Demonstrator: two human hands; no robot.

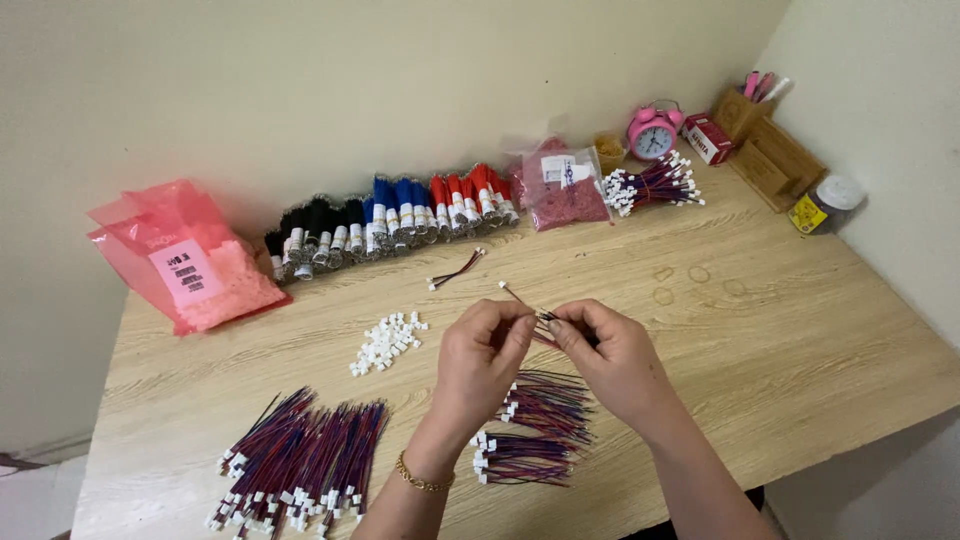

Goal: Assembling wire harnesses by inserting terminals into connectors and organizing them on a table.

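My left hand [482, 352] and my right hand [612, 358] meet above the middle of the wooden table [800, 330]. Between their fingertips they pinch a thin red, blue and black wire lead [518, 297] with a small white plug at its far end. Both hands grip it close together. Below my hands lie bundles of the same wire leads [535, 425] with white plugs. A small pile of loose white connector housings [388, 340] sits left of my left hand. One finished lead [457, 270] lies alone farther back.
A large heap of wire leads [300, 460] lies at front left. Along the wall stand rolls of black, blue and red wires [390, 220], pink bags [185, 265], a bagged red bundle [560, 185], more leads [650, 185], a pink alarm clock [652, 133] and wooden holders [765, 150].
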